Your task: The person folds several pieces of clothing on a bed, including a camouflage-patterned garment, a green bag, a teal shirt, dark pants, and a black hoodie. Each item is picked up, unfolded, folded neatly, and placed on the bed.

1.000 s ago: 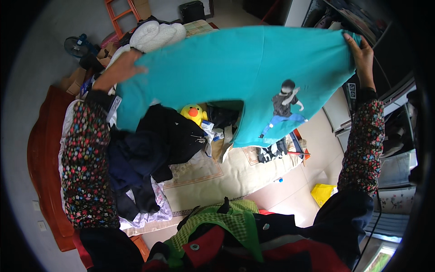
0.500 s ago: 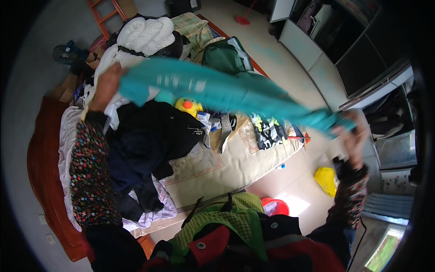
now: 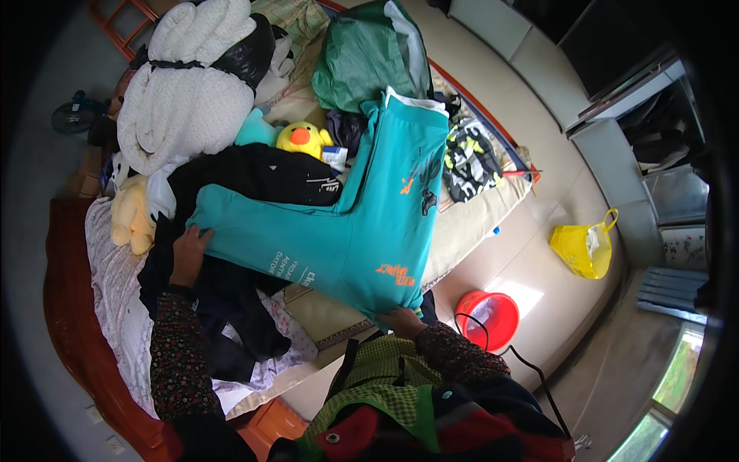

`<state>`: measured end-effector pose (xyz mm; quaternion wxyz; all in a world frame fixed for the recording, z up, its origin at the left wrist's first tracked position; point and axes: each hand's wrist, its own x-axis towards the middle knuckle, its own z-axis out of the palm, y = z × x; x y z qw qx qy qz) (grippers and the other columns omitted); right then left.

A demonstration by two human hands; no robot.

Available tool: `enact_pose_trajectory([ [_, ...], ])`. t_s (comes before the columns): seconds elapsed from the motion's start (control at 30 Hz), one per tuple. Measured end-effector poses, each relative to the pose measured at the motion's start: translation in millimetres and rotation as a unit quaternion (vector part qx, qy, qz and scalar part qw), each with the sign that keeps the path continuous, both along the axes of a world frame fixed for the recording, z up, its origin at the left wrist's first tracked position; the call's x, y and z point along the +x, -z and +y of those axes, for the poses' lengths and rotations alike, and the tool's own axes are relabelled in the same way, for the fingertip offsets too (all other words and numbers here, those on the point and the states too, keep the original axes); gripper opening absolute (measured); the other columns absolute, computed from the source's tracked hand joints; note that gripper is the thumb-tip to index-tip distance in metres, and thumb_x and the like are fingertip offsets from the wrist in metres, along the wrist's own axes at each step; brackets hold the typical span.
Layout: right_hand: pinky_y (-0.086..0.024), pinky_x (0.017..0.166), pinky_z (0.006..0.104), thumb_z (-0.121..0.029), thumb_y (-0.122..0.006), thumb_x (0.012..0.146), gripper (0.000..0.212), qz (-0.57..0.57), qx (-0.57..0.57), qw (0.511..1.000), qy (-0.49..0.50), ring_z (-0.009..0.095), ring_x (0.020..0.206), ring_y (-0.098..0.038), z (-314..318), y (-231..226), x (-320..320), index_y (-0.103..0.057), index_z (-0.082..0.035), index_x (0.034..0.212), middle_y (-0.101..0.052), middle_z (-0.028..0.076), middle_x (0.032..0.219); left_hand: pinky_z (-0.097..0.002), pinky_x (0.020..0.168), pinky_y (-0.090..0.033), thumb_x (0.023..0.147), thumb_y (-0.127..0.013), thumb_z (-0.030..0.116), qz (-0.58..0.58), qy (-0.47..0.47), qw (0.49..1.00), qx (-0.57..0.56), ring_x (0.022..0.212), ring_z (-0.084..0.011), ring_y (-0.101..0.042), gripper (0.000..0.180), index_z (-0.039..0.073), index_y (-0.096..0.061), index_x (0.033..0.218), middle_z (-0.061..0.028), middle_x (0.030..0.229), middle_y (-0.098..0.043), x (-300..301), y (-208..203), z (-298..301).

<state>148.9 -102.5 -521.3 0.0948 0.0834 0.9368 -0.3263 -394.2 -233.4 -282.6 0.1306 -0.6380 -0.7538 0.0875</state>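
A teal long-sleeved top [image 3: 339, 239] with orange, white and black print lies spread over the bed and partly over dark clothes. My left hand [image 3: 188, 257] grips the end of one sleeve, fingers closed on the cloth. At the near edge of the top, my right hand [image 3: 402, 322] pinches the fabric close to my body. Under the sleeve are a black garment [image 3: 254, 173] and dark navy clothing [image 3: 239, 316]. Beyond it sit a yellow duck plush [image 3: 302, 139] and a turquoise plush [image 3: 255, 129]. A black, grey and yellow patterned garment [image 3: 471, 158] lies to the right.
A rolled white quilt [image 3: 181, 108] and a green bag [image 3: 358, 61] are at the far side of the bed. A pale yellow plush [image 3: 132, 215] is at left. On the floor stand a red bucket [image 3: 504, 323] and a yellow bag [image 3: 573, 250]. A wooden headboard [image 3: 69, 300] edges the left.
The teal top, stretched in the air between both hands before, now lies spread on the bed. My right hand has come in from the far right toward my body; my left has moved nearer.
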Motion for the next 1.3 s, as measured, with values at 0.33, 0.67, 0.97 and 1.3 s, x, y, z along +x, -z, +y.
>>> enact_pose_trajectory([
  [0.33, -0.052, 0.069, 0.0466, -0.011, -0.064, 0.076, 0.063, 0.022, -0.035, 0.999, -0.015, 0.034, 0.090, -0.060, -24.7, 15.8, -18.5, -0.049, -0.021, 0.137, -0.062, 0.014, 0.093, -0.0404, 0.066, -0.051, 0.076, -0.054, -0.002, 0.015, -0.004, 1.000, 0.012, 0.082, -0.0308, -0.059, 0.039, 0.013, -0.066, 0.110, -0.0131, 0.093, -0.056, -8.5, -12.6, -4.7],
  [0.67, -0.050, 0.076, 0.0437, -0.022, -0.062, 0.082, 0.047, -0.113, -0.296, 0.941, 0.113, 0.031, 0.087, -0.065, 60.3, -24.2, -15.8, -0.057, -0.011, 0.127, -0.067, 0.013, 0.091, -0.0437, 0.056, -0.050, 0.081, -0.051, 0.001, -0.023, -0.277, 0.960, 0.003, 0.069, -0.0334, -0.062, 0.043, 0.013, -0.058, 0.122, -0.0175, 0.085, -0.061, 8.5, -5.3, -3.8],
  [0.97, -0.051, 0.061, 0.0399, -0.013, -0.057, 0.083, 0.041, 0.129, -0.092, 0.936, 0.313, 0.029, 0.069, -0.066, 230.8, 4.4, -81.0, -0.058, -0.008, 0.124, -0.067, 0.014, 0.078, -0.0366, 0.081, -0.052, 0.097, -0.042, 0.014, -0.566, -0.354, 0.630, 0.397, 0.109, -0.0243, -0.057, 0.036, 0.005, -0.053, 0.130, -0.0139, 0.129, -0.052, 55.6, 3.3, 19.1],
  [1.3, -0.051, 0.073, 0.0526, -0.018, -0.057, 0.084, 0.055, 0.179, -0.114, 0.868, 0.448, 0.046, 0.080, -0.063, 381.7, -34.8, -238.0, -0.043, 0.004, 0.132, -0.065, 0.028, 0.091, -0.0280, 0.092, -0.041, 0.095, -0.046, 0.012, -0.407, -0.284, 0.753, 0.432, 0.105, -0.0181, -0.053, 0.027, 0.004, -0.057, 0.118, -0.0081, 0.120, -0.053, 106.6, -14.0, 38.1],
])
